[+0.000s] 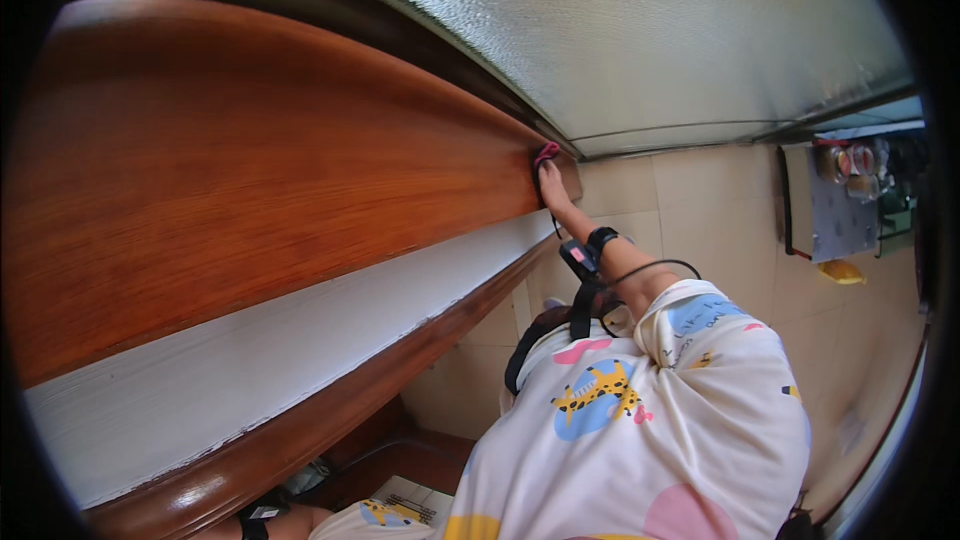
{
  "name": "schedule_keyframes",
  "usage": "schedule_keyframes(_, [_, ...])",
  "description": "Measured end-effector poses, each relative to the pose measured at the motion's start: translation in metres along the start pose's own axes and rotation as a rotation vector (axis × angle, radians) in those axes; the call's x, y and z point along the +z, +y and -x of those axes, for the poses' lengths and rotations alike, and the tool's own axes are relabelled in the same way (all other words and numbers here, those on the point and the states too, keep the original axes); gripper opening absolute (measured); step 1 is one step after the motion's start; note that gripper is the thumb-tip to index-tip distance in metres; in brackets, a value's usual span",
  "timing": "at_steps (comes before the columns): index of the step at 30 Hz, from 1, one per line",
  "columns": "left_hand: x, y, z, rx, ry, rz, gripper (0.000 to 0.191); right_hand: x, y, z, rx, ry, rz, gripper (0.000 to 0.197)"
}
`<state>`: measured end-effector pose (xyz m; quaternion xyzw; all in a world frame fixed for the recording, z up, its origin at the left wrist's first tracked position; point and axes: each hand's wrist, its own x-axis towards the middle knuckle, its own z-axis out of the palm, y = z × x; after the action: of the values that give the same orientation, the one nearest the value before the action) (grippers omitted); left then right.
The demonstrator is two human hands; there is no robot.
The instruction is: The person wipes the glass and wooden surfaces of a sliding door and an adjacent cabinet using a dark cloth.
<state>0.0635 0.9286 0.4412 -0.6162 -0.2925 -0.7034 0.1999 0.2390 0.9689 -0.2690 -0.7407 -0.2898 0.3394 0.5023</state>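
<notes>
My right hand [553,186] presses a bunched cloth [547,155], pink and dark, against the far end of a reddish-brown wooden panel [285,165]. The fingers are partly hidden by the cloth. A black band [602,238] circles my right wrist, with a small black device [577,259] and a cable beside it. At the lower left, only my left forearm [304,519] shows, wearing a black band [255,523]; the left hand itself is out of view past the frame's edge.
Textured glass [637,37] in a dark frame borders the panel above. A white strip [247,367] and wooden moulding [315,435] run below it. On the tiled floor [705,195], a grey-topped stand [840,210] holds several jars [862,165], near a yellow packet [841,271].
</notes>
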Motion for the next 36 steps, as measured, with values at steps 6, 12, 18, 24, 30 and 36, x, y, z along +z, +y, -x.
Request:
schedule_keyframes(6, [-0.021,-0.015,0.005,0.052,-0.020,-0.070,0.046,-0.002,-0.085,0.000,0.348,0.019,-0.184,0.038])
schedule_keyframes(12, [-0.028,-0.023,0.009,0.047,-0.035,-0.099,0.045,-0.065,-0.274,0.058,-0.698,0.319,0.061,0.026])
schedule_keyframes(18, [-0.031,-0.030,0.013,0.051,-0.057,-0.116,0.045,-0.113,-0.382,0.123,-1.025,0.019,-0.504,0.053])
schedule_keyframes(24, [-0.034,-0.034,0.015,0.089,-0.089,-0.153,0.045,-0.094,-0.319,0.077,-1.089,0.006,-0.453,0.056])
schedule_keyframes(30, [-0.035,-0.035,0.014,0.117,-0.119,-0.180,0.045,-0.042,-0.184,0.053,-0.487,0.044,-0.538,0.052])
schedule_keyframes(36, [-0.042,-0.037,0.012,0.137,-0.128,-0.167,0.045,-0.003,-0.072,0.019,-0.024,0.106,-0.208,0.046])
